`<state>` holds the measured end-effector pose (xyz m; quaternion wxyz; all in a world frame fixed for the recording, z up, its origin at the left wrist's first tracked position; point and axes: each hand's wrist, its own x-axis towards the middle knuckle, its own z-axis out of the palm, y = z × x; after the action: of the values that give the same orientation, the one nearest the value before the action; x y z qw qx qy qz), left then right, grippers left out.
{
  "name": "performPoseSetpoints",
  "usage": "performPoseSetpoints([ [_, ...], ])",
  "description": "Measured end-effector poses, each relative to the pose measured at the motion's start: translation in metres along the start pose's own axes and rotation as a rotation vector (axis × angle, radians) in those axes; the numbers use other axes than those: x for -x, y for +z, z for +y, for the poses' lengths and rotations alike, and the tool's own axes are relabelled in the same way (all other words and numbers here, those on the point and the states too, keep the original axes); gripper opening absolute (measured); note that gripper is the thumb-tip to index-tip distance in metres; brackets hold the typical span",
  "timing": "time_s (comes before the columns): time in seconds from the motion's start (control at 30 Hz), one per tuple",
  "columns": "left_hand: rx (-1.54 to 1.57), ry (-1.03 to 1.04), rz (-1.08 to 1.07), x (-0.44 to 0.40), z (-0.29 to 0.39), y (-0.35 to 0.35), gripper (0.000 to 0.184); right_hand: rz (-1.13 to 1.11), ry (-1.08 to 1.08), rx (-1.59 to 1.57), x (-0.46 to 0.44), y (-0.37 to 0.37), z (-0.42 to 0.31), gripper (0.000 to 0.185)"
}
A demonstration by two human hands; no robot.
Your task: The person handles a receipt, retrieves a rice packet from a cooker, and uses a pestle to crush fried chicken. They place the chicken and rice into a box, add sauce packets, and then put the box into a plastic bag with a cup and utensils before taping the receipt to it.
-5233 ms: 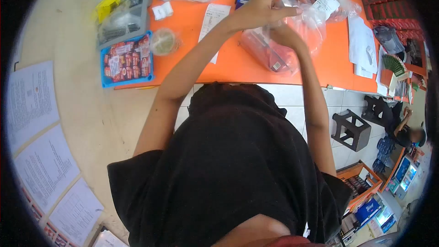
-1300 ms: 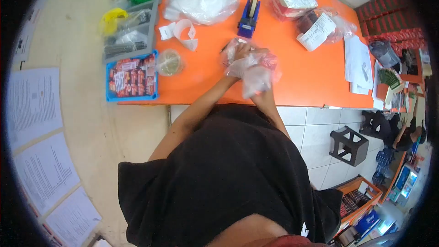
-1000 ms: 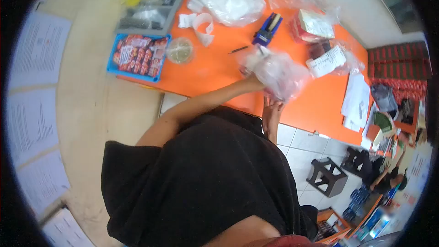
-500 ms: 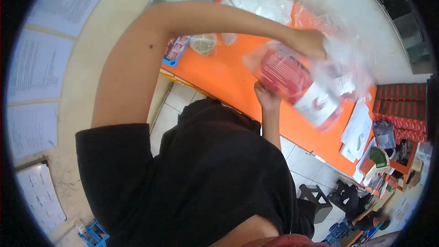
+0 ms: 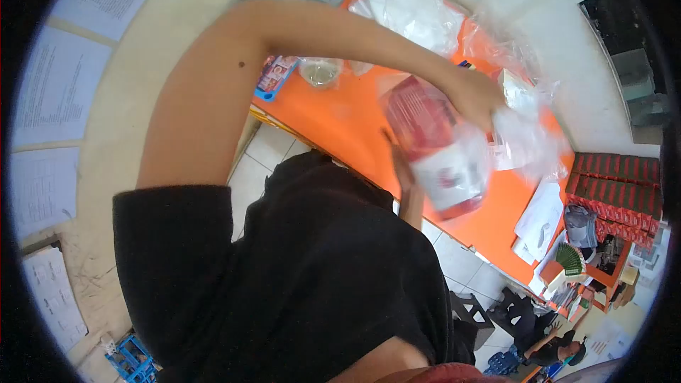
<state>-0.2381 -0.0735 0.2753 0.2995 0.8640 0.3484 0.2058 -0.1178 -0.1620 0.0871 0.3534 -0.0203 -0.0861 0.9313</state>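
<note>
A red and white pack (image 5: 425, 124) in clear plastic wrapping is slanted over the orange table, slightly blurred. My right hand (image 5: 404, 172) is at its lower left edge, seemingly gripping it, with part of the hand hidden behind the pack. My left arm reaches across above the table. At the upper right of the pack, my left hand (image 5: 480, 104) is closed on a crumpled clear plastic bag (image 5: 528, 135); its fingertips are hidden and blurred.
Clear plastic bags (image 5: 408, 10) lie at the table's (image 5: 340, 117) far end, near a roll of tape (image 5: 320, 71) and a blue-edged box (image 5: 275, 76). Papers (image 5: 540, 216), a grey cap (image 5: 580, 225) and stacked red boxes (image 5: 613, 188) stand rightward. Another person (image 5: 557, 347) is farther off, near a dark stool (image 5: 472, 319).
The pack has shifted left and toward my body, with my right hand moving along with it. My left hand has come slightly lower. A pale item beyond it shows more clearly.
</note>
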Motion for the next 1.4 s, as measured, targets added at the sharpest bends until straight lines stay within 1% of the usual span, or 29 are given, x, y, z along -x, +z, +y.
performPoseSetpoints([
  [0.1, 0.141, -0.277, 0.319, 0.027, -0.055, 0.02, 0.033, 0.059, -0.02, 0.082, 0.014, 0.008, 0.018, 0.046],
  [0.17, -0.16, 0.082, 0.631, 0.045, -0.064, 0.045, 0.026, 0.125, -0.081, 0.185, 0.029, 0.025, 0.015, 0.045],
  [0.23, -0.664, 0.373, 0.707, 0.054, -0.065, 0.067, 0.019, 0.534, -0.212, 0.127, 0.041, 0.034, -0.004, 0.041],
  [0.3, -0.686, 0.583, 0.594, 0.063, -0.036, 0.084, 0.016, 0.609, -0.257, 0.233, 0.052, 0.025, -0.026, 0.038],
  [0.37, -0.489, 0.495, 0.493, 0.071, -0.025, 0.105, 0.011, 0.663, -0.225, 0.456, 0.057, 0.01, -0.053, 0.037],
  [0.43, -0.556, 0.385, 0.428, 0.088, -0.036, 0.142, 0.012, 0.701, -0.034, 0.85, 0.038, -0.009, -0.074, 0.035],
  [0.5, -0.619, 0.278, 0.358, 0.1, -0.069, 0.183, 0.014, 0.615, 0.163, 1.364, -0.01, -0.012, -0.077, 0.034],
  [0.57, -0.332, -0.099, 0.373, 0.108, -0.102, 0.215, 0.011, 0.371, 0.059, 1.836, -0.09, 0.013, -0.054, 0.035],
  [0.6, -0.334, -0.099, 0.381, 0.114, -0.11, 0.213, 0.011, 0.239, 0.107, 2.034, -0.13, 0.04, -0.035, 0.033],
  [0.63, -0.196, -0.054, 0.446, 0.121, -0.115, 0.211, 0.013, 0.104, -0.018, 1.945, -0.17, 0.045, -0.011, 0.03],
  [0.67, -0.054, -0.01, 0.512, 0.126, -0.118, 0.211, 0.014, -0.078, -0.029, 1.95, -0.208, 0.067, 0.017, 0.028],
  [0.7, -0.05, -0.011, 0.526, 0.127, -0.121, 0.215, 0.014, -0.25, -0.078, 1.846, -0.246, 0.051, 0.042, 0.025],
  [0.77, -0.346, -0.065, 0.51, 0.122, -0.127, 0.228, 0.018, -0.401, 0.043, 1.939, -0.314, 0.041, 0.1, 0.03],
  [0.8, -0.205, 0.022, 0.802, 0.115, -0.134, 0.238, 0.019, -0.492, 0.176, 2.259, -0.347, 0.03, 0.126, 0.033],
  [0.83, -0.206, 0.013, 0.817, 0.113, -0.137, 0.243, 0.019, -0.59, 0.321, 2.573, -0.369, 0.021, 0.148, 0.038],
  [0.87, -0.14, 0.045, 0.739, 0.113, -0.14, 0.246, 0.019, -0.611, 0.329, 2.574, -0.381, 0.014, 0.164, 0.038],
  [0.93, -0.071, 0.067, 0.671, 0.115, -0.145, 0.247, 0.019, -0.365, 0.34, 2.67, -0.394, 0.0, 0.189, 0.044],
  [0.97, -0.066, 0.014, 0.648, 0.115, -0.146, 0.247, 0.019, -0.379, 0.354, 2.672, -0.397, 0.001, 0.195, 0.044],
  [1.03, -0.04, -0.09, 0.597, 0.116, -0.144, 0.251, 0.019, -0.206, 0.26, 2.677, -0.4, 0.001, 0.203, 0.044],
  [1.07, -0.028, -0.095, 0.606, 0.119, -0.143, 0.246, 0.019, -0.18, 0.368, 2.659, -0.399, 0.021, 0.201, 0.047],
  [1.1, -0.092, -0.03, 0.719, 0.122, -0.143, 0.238, 0.019, -0.188, 0.386, 2.663, -0.398, 0.019, 0.199, 0.047],
  [1.13, -0.16, 0.037, 0.829, 0.124, -0.143, 0.229, 0.018, -0.235, 0.162, 2.678, -0.398, 0.017, 0.196, 0.045],
  [1.17, -0.15, 0.036, 0.834, 0.122, -0.143, 0.233, 0.018, -0.274, -0.062, 2.675, -0.395, 0.017, 0.194, 0.044],
  [1.2, -0.034, 0.028, 0.785, 0.12, -0.144, 0.236, 0.021, -0.192, -0.182, 2.597, -0.392, 0.018, 0.196, 0.041],
  [1.23, 0.074, 0.023, 0.734, 0.118, -0.147, 0.237, 0.029, -0.19, -0.183, 2.601, -0.391, 0.019, 0.197, 0.041],
  [1.27, 0.078, 0.027, 0.735, 0.117, -0.147, 0.237, 0.029, -0.117, -0.268, 2.57, -0.389, 0.019, 0.196, 0.038],
  [1.3, 0.061, 0.011, 0.749, 0.117, -0.146, 0.238, 0.041, -0.043, -0.352, 2.534, -0.387, 0.019, 0.195, 0.036],
  [1.33, 0.043, -0.005, 0.762, 0.118, -0.145, 0.239, 0.056, -0.037, -0.352, 2.536, -0.385, 0.02, 0.192, 0.036],
  [1.4, 0.196, 0.051, 0.72, 0.104, -0.154, 0.254, 0.064, -0.075, 0.187, 2.751, -0.381, 0.03, 0.187, 0.03],
])
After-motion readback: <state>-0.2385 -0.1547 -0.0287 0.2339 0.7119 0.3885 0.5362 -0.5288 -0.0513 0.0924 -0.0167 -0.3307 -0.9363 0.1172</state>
